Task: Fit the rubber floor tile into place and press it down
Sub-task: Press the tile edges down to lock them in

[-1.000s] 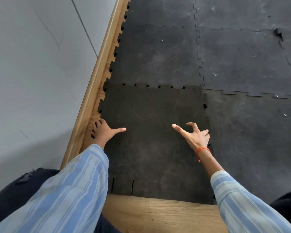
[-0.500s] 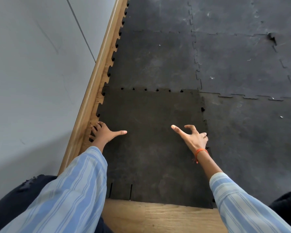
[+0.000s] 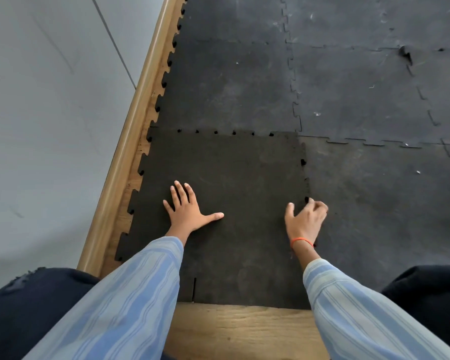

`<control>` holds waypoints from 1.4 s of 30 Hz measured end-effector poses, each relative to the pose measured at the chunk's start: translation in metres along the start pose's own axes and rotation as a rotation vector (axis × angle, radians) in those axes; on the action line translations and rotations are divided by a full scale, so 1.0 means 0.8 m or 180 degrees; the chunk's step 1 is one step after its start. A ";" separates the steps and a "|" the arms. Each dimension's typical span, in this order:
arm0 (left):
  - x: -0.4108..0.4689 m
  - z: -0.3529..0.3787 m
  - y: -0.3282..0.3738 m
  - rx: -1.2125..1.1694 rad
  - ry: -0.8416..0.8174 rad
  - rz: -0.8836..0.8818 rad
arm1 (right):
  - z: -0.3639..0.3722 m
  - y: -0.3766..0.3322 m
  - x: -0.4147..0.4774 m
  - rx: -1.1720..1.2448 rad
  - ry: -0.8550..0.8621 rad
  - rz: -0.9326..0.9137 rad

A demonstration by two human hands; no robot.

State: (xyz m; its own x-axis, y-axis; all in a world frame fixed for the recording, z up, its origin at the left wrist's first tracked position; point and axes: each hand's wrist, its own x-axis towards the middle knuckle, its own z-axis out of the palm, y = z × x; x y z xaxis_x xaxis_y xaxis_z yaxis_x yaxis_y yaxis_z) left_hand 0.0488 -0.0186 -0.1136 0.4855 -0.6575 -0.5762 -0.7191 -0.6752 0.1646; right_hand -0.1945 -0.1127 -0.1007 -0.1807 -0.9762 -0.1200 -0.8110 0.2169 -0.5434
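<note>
Seating step: rubber tile lies in its gap by the wall. Left hand flat, fingers spread, holding nothing. Right hand half curled at the right seam, gripping nothing I can see. Next, prob. press seam tabs down w/ firm palms.

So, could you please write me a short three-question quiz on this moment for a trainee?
1. True or false: the left hand lies flat, fingers spread, on the tile.
2. Where is the right hand? A) on the wall B) at the tile's right edge, fingers curled C) on the bare wood
3. Fill in: small gaps show along the tile's far seam, so it is not fully ____ there.

Key: 1 true; 2 B; 3 seated
</note>
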 end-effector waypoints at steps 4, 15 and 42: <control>0.002 0.004 0.004 0.0118 0.0105 0.0073 | 0.017 0.012 0.006 -0.0865 -0.0593 -0.0503; 0.002 0.030 0.026 0.0344 0.0482 0.0232 | 0.012 0.021 0.031 -0.1296 -0.1445 -0.0475; 0.016 0.046 0.078 0.0446 0.0627 0.0381 | 0.016 0.083 0.017 -0.1498 -0.0566 -0.0821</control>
State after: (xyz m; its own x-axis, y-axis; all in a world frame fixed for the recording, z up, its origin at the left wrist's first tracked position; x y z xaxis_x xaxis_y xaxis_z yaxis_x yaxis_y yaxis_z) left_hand -0.0082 -0.0568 -0.1398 0.4703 -0.7916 -0.3902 -0.8324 -0.5448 0.1018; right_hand -0.2433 -0.1117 -0.1493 0.1198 -0.9740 -0.1925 -0.9845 -0.0915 -0.1494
